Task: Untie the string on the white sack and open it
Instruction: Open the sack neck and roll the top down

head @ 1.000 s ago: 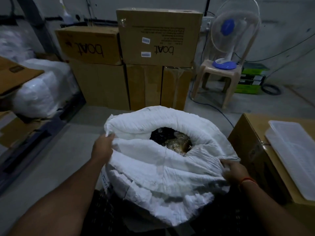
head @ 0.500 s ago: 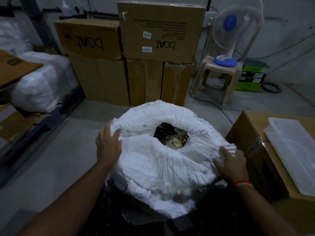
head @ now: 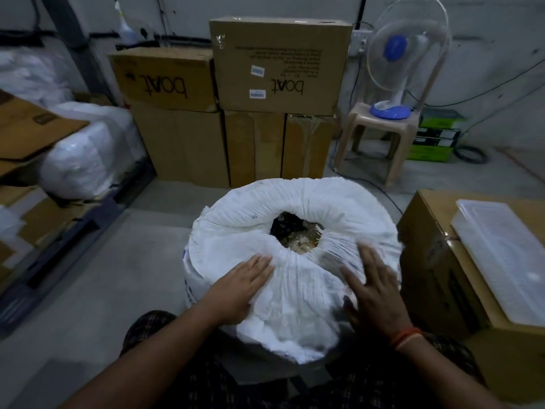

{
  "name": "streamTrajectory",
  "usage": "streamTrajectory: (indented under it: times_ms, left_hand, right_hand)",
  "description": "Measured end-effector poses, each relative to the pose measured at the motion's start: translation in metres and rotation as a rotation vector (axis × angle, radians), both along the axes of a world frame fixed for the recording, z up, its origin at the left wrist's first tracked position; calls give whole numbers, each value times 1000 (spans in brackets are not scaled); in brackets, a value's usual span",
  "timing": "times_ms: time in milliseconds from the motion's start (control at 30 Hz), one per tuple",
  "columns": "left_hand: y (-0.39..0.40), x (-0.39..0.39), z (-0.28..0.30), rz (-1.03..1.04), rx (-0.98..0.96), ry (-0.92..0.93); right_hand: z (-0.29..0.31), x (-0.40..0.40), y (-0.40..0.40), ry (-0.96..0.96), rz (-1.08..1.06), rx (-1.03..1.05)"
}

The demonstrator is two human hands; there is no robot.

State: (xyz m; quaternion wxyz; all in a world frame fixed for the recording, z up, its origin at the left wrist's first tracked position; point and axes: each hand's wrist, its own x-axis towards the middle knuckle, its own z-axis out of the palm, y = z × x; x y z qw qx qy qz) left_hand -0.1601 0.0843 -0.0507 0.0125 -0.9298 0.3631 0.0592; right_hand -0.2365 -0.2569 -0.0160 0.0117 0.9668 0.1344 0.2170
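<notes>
On white sack (head: 295, 208) rolled rim, left hand (head: 243, 287), right hand (head: 374, 290) press flat.

white sack (head: 295, 290) upright on floor, top rolled down, mouth open, dark and tan contents showing.

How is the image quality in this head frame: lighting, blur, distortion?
Head view: dim, bluish light overall; the right hand is smeared by motion blur while the left hand is sharper; the white sack is the brightest area but keeps its folds; wide-angle distortion bends the stacked cartons and the fan outward.
</notes>
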Motion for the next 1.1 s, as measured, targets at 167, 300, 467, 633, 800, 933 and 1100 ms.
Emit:
streamTrajectory:
  times_ms: [167, 300, 467, 633, 800, 933, 1100]
  left_hand:
    - [-7, -2, 5, 25, -39, 12]
    - [-7, -2, 5, 51, 57, -43]
    - [-10, 8, 12, -70, 90, -209]
    - [37, 19, 29, -30, 184, -79]
    - [64, 5, 42, 23, 350, 182]
    - [66, 3, 28, 33, 330, 230]
    - [71, 3, 22, 42, 215, 328]
  right_hand:
    - [-28, 2, 6, 244, 225, -147]
    - [-36, 2, 17, 327, 226, -190]
    - [-31, 25, 35, 375, 200, -174]
    - [-29, 21, 55, 614, 341, 39]
    - [-33, 7, 88, 918, 439, -37]
    - [-41, 7, 85, 945, 453, -66]
    - [-43, 6, 72, 959, 486, 75]
